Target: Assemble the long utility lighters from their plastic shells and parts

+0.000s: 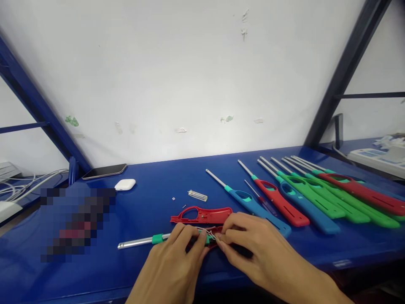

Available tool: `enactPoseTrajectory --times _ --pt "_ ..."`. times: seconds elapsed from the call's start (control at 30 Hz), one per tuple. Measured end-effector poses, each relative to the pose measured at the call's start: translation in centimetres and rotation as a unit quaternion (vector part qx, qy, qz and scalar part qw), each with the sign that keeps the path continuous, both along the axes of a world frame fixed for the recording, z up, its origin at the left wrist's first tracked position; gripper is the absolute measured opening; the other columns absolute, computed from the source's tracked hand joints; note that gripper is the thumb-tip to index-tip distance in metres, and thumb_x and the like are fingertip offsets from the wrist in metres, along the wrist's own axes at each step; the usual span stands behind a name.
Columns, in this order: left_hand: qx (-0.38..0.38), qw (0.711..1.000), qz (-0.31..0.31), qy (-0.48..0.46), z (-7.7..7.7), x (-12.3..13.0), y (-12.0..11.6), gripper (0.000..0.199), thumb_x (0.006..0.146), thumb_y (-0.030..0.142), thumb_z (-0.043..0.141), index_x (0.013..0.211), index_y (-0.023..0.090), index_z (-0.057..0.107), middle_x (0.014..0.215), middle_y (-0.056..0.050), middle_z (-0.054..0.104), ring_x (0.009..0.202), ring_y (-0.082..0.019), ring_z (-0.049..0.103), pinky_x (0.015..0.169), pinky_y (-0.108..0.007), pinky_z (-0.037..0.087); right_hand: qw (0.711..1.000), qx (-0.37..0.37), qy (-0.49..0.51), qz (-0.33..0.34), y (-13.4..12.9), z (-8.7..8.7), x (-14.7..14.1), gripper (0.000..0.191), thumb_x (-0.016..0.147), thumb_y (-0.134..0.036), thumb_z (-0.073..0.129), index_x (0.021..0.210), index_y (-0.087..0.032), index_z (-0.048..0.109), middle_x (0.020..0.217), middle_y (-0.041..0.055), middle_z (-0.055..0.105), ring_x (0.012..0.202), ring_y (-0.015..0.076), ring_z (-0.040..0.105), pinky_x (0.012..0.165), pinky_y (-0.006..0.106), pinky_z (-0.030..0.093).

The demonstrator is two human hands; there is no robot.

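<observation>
An opened red lighter lies near the table's front edge, its silver tube with a green collar pointing left. My left hand is closed round the lighter's body, fingertips beside a thin white wire. My right hand pinches at the wire and the inner parts; the exact piece between its fingertips is too small to make out. Just behind the hands lies the loose red half shell, inner side up. A clear fuel tank and two tiny parts rest behind that shell.
Several long blue, red and green lighters lie in a row at right, with a screwdriver among them. At left are a phone, a white case and a blurred dark item. A wall stands behind the blue table.
</observation>
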State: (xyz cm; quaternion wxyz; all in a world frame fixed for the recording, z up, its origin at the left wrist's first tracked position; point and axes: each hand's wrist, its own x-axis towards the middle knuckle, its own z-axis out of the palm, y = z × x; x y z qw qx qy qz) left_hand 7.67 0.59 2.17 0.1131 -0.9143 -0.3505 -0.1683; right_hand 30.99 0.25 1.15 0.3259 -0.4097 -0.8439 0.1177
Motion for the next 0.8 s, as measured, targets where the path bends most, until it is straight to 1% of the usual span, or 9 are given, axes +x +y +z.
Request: enactPoseTrajectory --times 0.07,0.2,0.33,0.37,0.43,0.5,0.57,0.67,0.8 --pt "-0.015 1.000 0.007 0.000 0.4 0.1 -0.1 0.029 0.102 0.008 0.052 0.116 0.020 0.075 0.104 -0.009 0.078 0.096 -0.030 0.078 0.070 -0.043 0.073 1.000 -0.003 0.002 -0.005 0.0 0.0 0.0 0.024 0.107 -0.018 0.061 0.084 -0.022 0.068 0.087 -0.0013 0.068 0.075 0.0135 0.064 0.072 0.028 0.046" --pt "-0.025 1.000 0.010 -0.017 0.8 0.1 -0.1 0.032 0.103 0.009 0.048 0.110 0.022 0.076 0.105 -0.009 0.077 0.095 -0.029 0.077 0.068 -0.041 0.072 1.000 -0.015 0.018 -0.012 0.0 0.1 0.0 0.023 0.107 -0.020 0.062 0.085 -0.023 0.068 0.090 -0.0019 0.069 0.077 0.0131 0.065 0.074 0.027 0.046" --pt "0.031 0.997 -0.006 -0.071 0.9 -1.5 0.3 0.037 0.106 0.009 0.041 0.114 0.021 0.075 0.103 -0.008 0.077 0.093 -0.026 0.075 0.072 -0.038 0.070 0.999 -0.028 0.022 -0.018 -0.1 0.1 0.0 0.022 0.107 -0.022 0.062 0.086 -0.024 0.069 0.091 -0.0022 0.070 0.079 0.0133 0.066 0.075 0.027 0.047" --pt "0.047 0.995 0.013 -0.084 1.0 -2.1 0.5 0.037 0.107 0.010 0.041 0.121 0.020 0.074 0.108 -0.009 0.076 0.094 -0.026 0.075 0.072 -0.037 0.070 0.999 -0.028 0.024 -0.019 -0.1 0.1 0.0 0.021 0.107 -0.022 0.063 0.087 -0.024 0.070 0.092 -0.0023 0.071 0.080 0.0135 0.067 0.076 0.027 0.048" --pt "0.071 0.991 0.045 -0.103 1.2 -3.2 0.8 0.034 0.110 0.017 0.042 0.123 0.021 0.073 0.109 -0.009 0.076 0.092 -0.024 0.076 0.066 -0.032 0.068 0.999 -0.027 0.029 -0.017 -0.1 0.1 0.0 0.019 0.107 -0.023 0.064 0.089 -0.025 0.071 0.093 -0.0025 0.071 0.081 0.0136 0.067 0.077 0.027 0.048" --pt "0.056 0.992 0.058 -0.101 1.4 -4.1 1.0 0.034 0.112 0.022 0.043 0.118 0.023 0.076 0.108 -0.007 0.077 0.093 -0.023 0.077 0.068 -0.031 0.068 0.999 -0.029 0.032 -0.016 -0.1 0.1 0.0 0.018 0.107 -0.023 0.064 0.091 -0.026 0.071 0.094 -0.0027 0.072 0.082 0.0137 0.068 0.078 0.027 0.048" --pt "0.029 0.994 0.056 -0.086 1.3 -4.6 1.2 0.038 0.111 0.022 0.042 0.112 0.025 0.080 0.107 -0.006 0.078 0.092 -0.023 0.077 0.075 -0.034 0.069 0.999 -0.031 0.032 -0.016 -0.2 0.0 0.1 0.018 0.107 -0.024 0.064 0.090 -0.026 0.071 0.093 -0.0028 0.071 0.082 0.0137 0.068 0.078 0.027 0.048" --pt "-0.010 0.996 0.067 -0.051 0.7 -4.9 1.5 0.043 0.106 0.013 0.043 0.109 0.027 0.083 0.103 -0.005 0.079 0.087 -0.024 0.078 0.078 -0.039 0.069 0.999 -0.033 0.032 -0.016 -0.2 0.0 0.1 0.019 0.108 -0.025 0.063 0.090 -0.026 0.070 0.094 -0.0027 0.071 0.083 0.0139 0.067 0.078 0.028 0.048" --pt "-0.036 0.995 0.084 -0.032 -0.3 -5.2 1.8 0.048 0.100 0.004 0.047 0.114 0.032 0.083 0.105 -0.004 0.080 0.086 -0.025 0.078 0.077 -0.040 0.069 0.999 -0.037 0.028 -0.016 -0.2 0.0 0.1 0.020 0.109 -0.025 0.061 0.091 -0.026 0.070 0.095 -0.0025 0.071 0.084 0.0145 0.067 0.079 0.029 0.048"
